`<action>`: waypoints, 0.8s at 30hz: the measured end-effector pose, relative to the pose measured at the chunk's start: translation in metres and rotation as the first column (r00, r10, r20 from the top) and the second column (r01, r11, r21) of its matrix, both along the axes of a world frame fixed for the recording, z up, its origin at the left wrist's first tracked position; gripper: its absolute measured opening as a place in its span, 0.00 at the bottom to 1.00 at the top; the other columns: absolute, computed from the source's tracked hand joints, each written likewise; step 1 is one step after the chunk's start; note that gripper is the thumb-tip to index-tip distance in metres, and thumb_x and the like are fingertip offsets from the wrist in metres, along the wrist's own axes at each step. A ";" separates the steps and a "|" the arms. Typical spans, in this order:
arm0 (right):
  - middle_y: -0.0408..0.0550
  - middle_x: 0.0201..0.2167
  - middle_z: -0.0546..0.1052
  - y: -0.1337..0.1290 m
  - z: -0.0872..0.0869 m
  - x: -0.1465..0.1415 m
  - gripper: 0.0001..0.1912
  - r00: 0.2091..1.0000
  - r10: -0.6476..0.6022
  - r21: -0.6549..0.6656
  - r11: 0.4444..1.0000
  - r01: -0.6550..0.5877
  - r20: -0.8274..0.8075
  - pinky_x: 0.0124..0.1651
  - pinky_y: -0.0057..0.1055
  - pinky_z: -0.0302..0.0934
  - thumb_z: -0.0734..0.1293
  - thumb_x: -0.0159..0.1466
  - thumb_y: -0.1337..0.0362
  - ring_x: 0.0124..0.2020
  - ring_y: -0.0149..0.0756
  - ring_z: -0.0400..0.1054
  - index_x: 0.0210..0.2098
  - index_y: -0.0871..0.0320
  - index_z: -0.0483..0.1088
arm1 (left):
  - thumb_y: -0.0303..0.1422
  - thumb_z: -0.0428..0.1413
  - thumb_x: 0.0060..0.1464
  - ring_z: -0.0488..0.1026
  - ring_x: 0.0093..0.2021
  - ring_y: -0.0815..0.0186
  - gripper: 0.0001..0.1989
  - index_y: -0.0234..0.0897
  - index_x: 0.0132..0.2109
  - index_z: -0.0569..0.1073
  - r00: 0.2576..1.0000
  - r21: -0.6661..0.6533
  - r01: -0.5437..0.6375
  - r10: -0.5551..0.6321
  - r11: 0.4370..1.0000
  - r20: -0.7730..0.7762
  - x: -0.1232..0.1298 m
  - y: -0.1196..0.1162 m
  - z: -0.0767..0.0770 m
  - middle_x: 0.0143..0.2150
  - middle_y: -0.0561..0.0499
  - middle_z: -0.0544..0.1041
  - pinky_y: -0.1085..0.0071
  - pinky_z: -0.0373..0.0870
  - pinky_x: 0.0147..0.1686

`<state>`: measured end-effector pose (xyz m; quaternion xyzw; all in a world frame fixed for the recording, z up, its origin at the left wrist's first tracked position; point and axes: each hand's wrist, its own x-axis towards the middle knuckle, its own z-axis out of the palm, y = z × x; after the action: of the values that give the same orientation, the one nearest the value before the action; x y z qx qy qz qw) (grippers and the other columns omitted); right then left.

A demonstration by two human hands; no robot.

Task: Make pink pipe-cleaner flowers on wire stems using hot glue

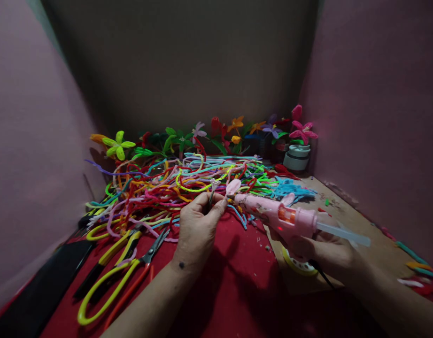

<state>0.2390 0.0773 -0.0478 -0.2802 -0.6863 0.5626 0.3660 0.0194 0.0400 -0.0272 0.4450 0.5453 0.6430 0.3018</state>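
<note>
My left hand (200,218) pinches a pale pink petal (233,187) by its lower end, between thumb and fingertips. A small stem with a whitish tip (214,184) stands up from the same fingers. Wrapped round the handle of a pink glue gun (276,213) is my right hand (329,256). The gun's nozzle points left, at or very near the base of the petal; whether they touch is unclear. A clear glue stick (343,233) sticks out of the gun's back, and a red light shows on its side.
Many coloured pipe cleaners (149,188) lie piled behind my hands. Yellow-handled scissors (107,291) and pliers (112,249) rest at left on the red cloth (230,253). Fuzzy flowers (119,145) and a grey-green jar (297,158) stand at the back. A yellow-rimmed roll (299,265) lies below the gun.
</note>
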 end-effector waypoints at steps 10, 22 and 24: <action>0.48 0.28 0.72 -0.003 0.009 -0.004 0.13 0.994 -0.025 0.107 0.994 0.014 0.103 0.30 0.30 0.57 0.67 0.53 0.53 0.29 0.38 0.63 0.27 0.57 0.72 | 0.33 0.59 0.45 0.64 0.26 0.72 0.06 0.33 0.29 0.72 1.000 0.001 -0.009 0.009 1.000 -0.015 0.001 -0.001 0.002 0.25 0.55 0.71 0.77 0.61 0.29; 0.45 0.26 0.72 -0.003 0.012 -0.005 0.12 0.996 -0.014 0.120 0.993 0.003 0.093 0.30 0.30 0.56 0.65 0.54 0.52 0.28 0.37 0.62 0.27 0.55 0.72 | 0.33 0.59 0.45 0.66 0.27 0.72 0.07 0.33 0.29 0.71 1.000 0.005 0.001 -0.001 1.000 0.023 0.001 0.000 0.002 0.25 0.54 0.71 0.76 0.62 0.30; 0.45 0.26 0.72 -0.004 0.011 -0.005 0.12 0.997 -0.021 0.103 0.995 0.013 0.071 0.30 0.30 0.56 0.66 0.53 0.53 0.28 0.37 0.62 0.26 0.55 0.72 | 0.33 0.59 0.44 0.65 0.27 0.72 0.07 0.33 0.29 0.71 1.000 0.004 -0.006 0.006 1.000 0.022 0.001 0.000 0.003 0.25 0.55 0.71 0.76 0.62 0.29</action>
<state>0.2343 0.0735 -0.0365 -0.2870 -0.7246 0.5132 0.3596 0.0208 0.0397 -0.0245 0.4369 0.5420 0.6498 0.3050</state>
